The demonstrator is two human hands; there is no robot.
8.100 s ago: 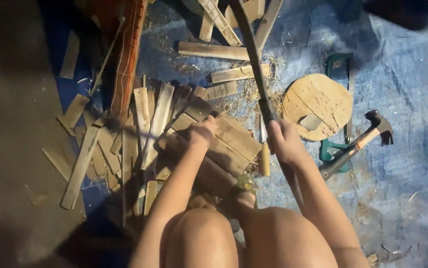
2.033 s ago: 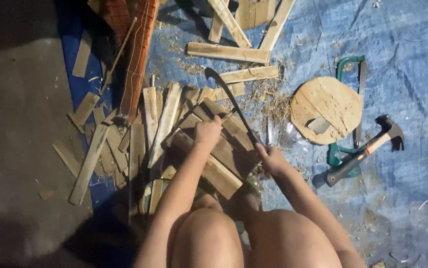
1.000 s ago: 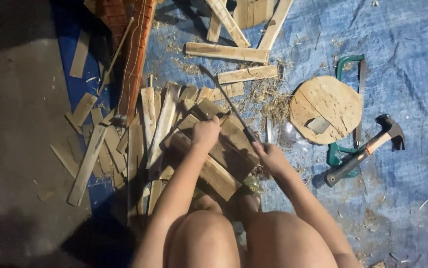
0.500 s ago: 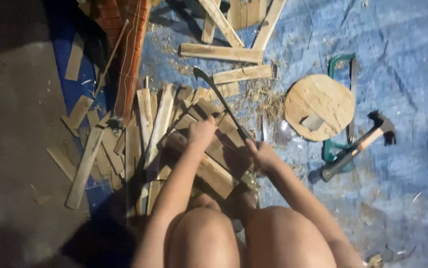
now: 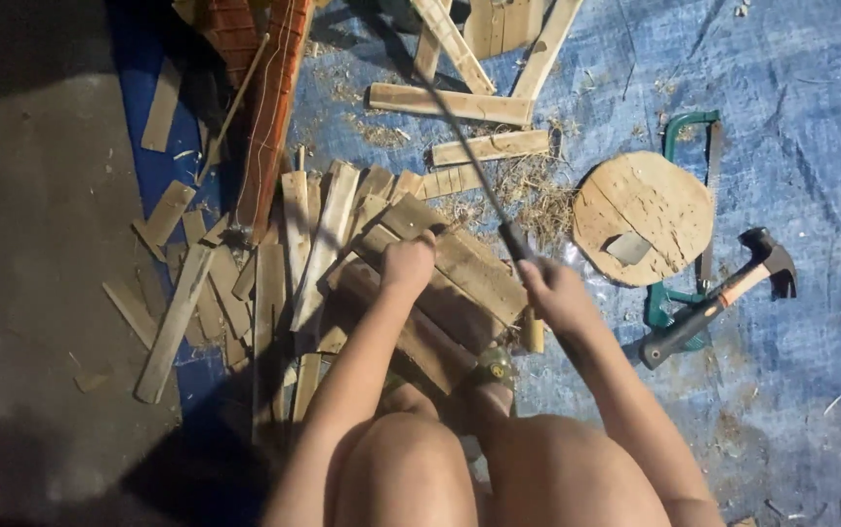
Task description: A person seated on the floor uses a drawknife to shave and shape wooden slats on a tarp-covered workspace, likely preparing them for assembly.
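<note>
While our left hand (image 5: 407, 265) presses flat on a rough, splintery plank (image 5: 460, 268) atop the scrap-wood pile, our right hand (image 5: 554, 293) is fisted round a long, thin dark blade (image 5: 469, 161) angled over it. Beside us lie a round wooden disc (image 5: 647, 210) and a claw hammer (image 5: 723, 293) on blue tarp (image 5: 811, 117).

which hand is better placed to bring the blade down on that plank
Right. The right hand already has its grip on the long blade, raised over the wood. The left hand is pressed on the plank, likely steadying it.
</note>
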